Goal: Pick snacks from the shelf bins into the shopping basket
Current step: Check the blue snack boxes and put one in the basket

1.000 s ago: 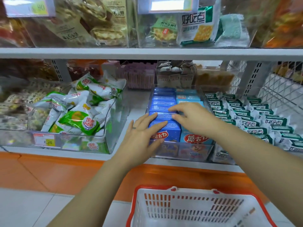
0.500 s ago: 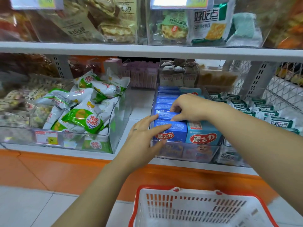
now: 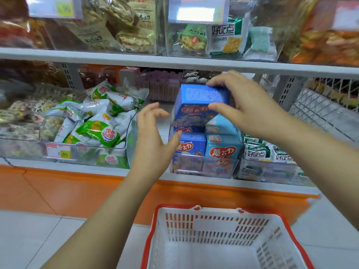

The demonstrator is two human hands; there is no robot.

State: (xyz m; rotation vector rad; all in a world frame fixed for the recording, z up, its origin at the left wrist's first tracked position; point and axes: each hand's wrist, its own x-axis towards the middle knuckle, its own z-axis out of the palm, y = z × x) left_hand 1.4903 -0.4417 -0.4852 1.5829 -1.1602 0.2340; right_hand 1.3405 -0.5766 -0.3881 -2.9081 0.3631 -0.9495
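R hand [image 3: 250,107] grasps a dark blue box [image 3: 202,101]: fingers hooked over its far top edge, thumb on the near logo face. The box is raised above the clear bin [image 3: 204,168] directly under the grip. Its lower end is hidden behind the front boxes. That bin holds 2 rows of boxes w/ logos facing front, dark blue on L and light blue boxes [image 3: 223,150] on R.

L hand [image 3: 153,136], left of and lower than the grip, holds nothing. Its fingers are spread and loosely curled, thumb tip by the front box's top corner; contact can't tell.

Further left of the grip is a bin w/ heaped green/white packets [image 3: 97,121]. Right of it, under the wrist, are cracker packs [image 3: 258,152] in rows. The basket [image 3: 174,206] sits well below the grip, white w/ red rim.

Held box has its small-print face up and logo face toward the person, tilted. Long axis can't tell.

Bins sit on a white shelf board [image 3: 77,167] w/ an orange panel [image 3: 58,191] under it and pale floor tiles [image 3: 38,239] below. The upper shelf [image 3: 136,57] above the grip carries more bins w/ price tags.
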